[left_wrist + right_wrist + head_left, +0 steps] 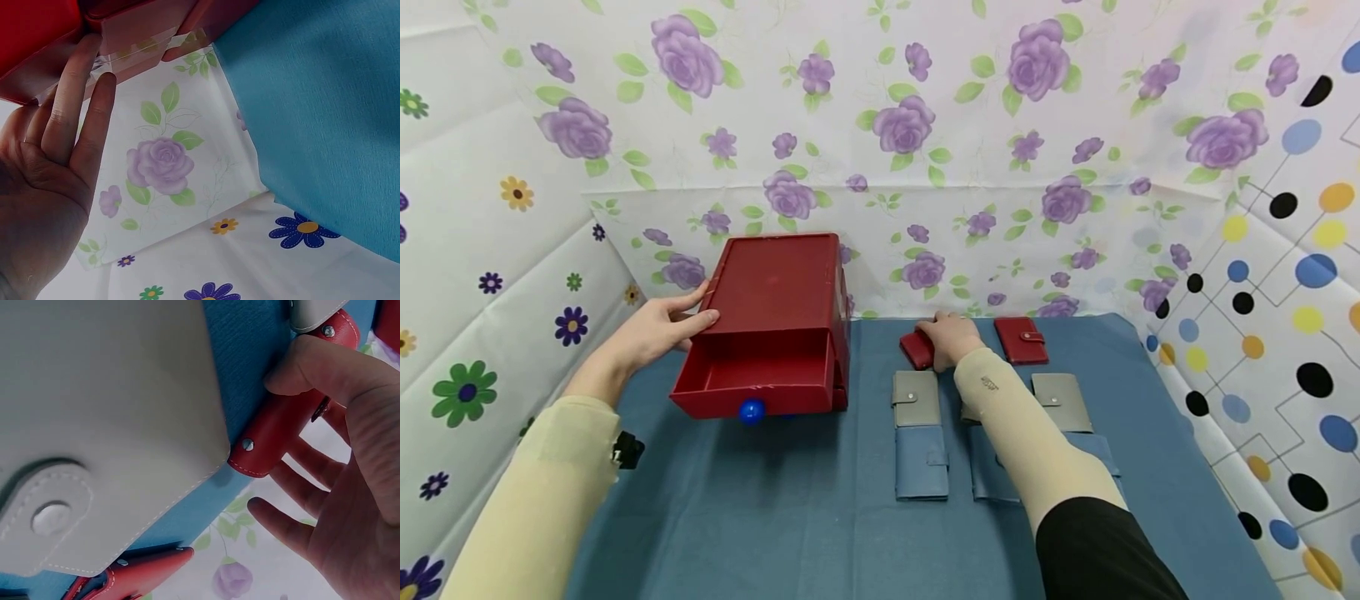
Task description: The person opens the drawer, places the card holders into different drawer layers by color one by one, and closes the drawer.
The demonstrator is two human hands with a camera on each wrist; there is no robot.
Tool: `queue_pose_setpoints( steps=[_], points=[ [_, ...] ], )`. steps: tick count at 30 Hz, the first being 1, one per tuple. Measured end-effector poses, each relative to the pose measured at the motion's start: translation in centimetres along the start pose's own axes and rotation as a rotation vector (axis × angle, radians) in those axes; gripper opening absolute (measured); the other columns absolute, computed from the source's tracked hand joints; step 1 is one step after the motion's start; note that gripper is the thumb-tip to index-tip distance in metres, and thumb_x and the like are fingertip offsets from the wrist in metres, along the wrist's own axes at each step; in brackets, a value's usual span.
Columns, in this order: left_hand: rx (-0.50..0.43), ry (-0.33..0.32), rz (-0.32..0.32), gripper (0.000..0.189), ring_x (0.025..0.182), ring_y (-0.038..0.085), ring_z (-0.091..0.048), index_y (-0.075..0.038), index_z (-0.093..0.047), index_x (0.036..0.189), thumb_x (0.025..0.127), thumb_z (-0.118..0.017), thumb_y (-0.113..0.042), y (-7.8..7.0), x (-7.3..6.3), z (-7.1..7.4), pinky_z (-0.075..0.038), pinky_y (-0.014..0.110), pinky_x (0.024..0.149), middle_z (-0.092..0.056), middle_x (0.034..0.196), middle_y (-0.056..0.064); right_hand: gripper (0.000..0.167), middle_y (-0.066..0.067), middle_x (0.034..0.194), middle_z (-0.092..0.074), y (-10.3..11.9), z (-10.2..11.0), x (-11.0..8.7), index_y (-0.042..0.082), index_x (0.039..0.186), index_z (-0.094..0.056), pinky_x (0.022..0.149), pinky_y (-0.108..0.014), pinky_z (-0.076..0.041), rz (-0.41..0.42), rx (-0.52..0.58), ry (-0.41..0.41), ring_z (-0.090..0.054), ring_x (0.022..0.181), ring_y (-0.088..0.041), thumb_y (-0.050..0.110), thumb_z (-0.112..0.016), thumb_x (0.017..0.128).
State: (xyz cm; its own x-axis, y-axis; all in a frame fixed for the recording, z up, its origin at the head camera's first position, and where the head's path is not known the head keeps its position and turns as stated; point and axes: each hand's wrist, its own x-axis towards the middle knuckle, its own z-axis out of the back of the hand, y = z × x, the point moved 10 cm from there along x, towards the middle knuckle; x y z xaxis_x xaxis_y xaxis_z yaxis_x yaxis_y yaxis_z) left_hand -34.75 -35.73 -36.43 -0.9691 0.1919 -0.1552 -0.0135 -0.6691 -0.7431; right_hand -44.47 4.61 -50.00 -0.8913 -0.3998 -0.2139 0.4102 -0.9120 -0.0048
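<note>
A red drawer box (775, 279) stands at the left of the table, its upper drawer (767, 371) pulled out and bare inside. My left hand (655, 337) rests on the box's left side, thumb near the front top edge. From the left wrist view, the fingers (62, 119) lie fairly straight against the red side. At the back of the table my right hand (953, 337) pinches a small red wallet (917, 348). The right wrist view has the thumb on the wallet's (275, 431) near face and fingers behind it.
A second red wallet (1022, 340) lies right of my right hand. Nearer me are grey wallets (916, 396) and blue wallets (921, 467) in rows, some partly hidden by my right forearm. A floral cloth wall (880, 225) rises behind the table.
</note>
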Motion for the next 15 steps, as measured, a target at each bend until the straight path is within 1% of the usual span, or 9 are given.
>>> queue_pose_setpoints(
  steps=[4,9,12,15],
  points=[
    [-0.005,0.004,0.005,0.081,0.097,0.031,-0.079,-0.025,-0.019,0.171,0.108,-0.062,-0.052,0.14,0.15,-0.05,-0.042,0.064,0.112,-0.056,0.149,0.034,0.081,-0.019,0.146,-0.056,-0.25,-0.04,-0.06,0.021,0.161,-0.051,0.097,-0.053,-0.054,0.002,0.007,0.002,-0.055,0.123,-0.035,0.018,-0.082,0.086],
    [-0.003,0.006,0.007,0.082,0.098,0.031,-0.079,-0.025,-0.019,0.171,0.107,-0.062,-0.053,0.25,0.34,-0.15,-0.043,0.063,0.111,-0.054,0.15,0.034,0.08,-0.016,0.148,-0.058,-0.66,-0.38,0.07,0.016,0.158,-0.053,0.1,-0.053,-0.054,-0.002,0.004,0.019,-0.056,0.126,-0.034,0.023,-0.085,0.086],
    [-0.002,0.003,0.005,0.082,0.098,0.031,-0.079,-0.024,-0.019,0.171,0.107,-0.062,-0.053,0.26,0.31,-0.1,-0.044,0.063,0.11,-0.055,0.15,0.034,0.079,-0.015,0.146,-0.06,-0.8,-0.5,0.2,0.014,0.157,-0.054,0.101,-0.053,-0.053,-0.006,0.006,0.024,-0.057,0.124,-0.033,0.024,-0.086,0.086],
    [-0.001,-0.002,0.005,0.081,0.098,0.031,-0.079,-0.024,-0.019,0.171,0.108,-0.061,-0.052,0.25,0.18,0.01,-0.046,0.062,0.109,-0.055,0.149,0.034,0.078,-0.015,0.144,-0.061,-0.83,-0.36,0.24,0.013,0.155,-0.055,0.099,-0.053,-0.054,-0.007,0.01,0.008,-0.058,0.121,-0.033,0.024,-0.087,0.084]
  ],
)
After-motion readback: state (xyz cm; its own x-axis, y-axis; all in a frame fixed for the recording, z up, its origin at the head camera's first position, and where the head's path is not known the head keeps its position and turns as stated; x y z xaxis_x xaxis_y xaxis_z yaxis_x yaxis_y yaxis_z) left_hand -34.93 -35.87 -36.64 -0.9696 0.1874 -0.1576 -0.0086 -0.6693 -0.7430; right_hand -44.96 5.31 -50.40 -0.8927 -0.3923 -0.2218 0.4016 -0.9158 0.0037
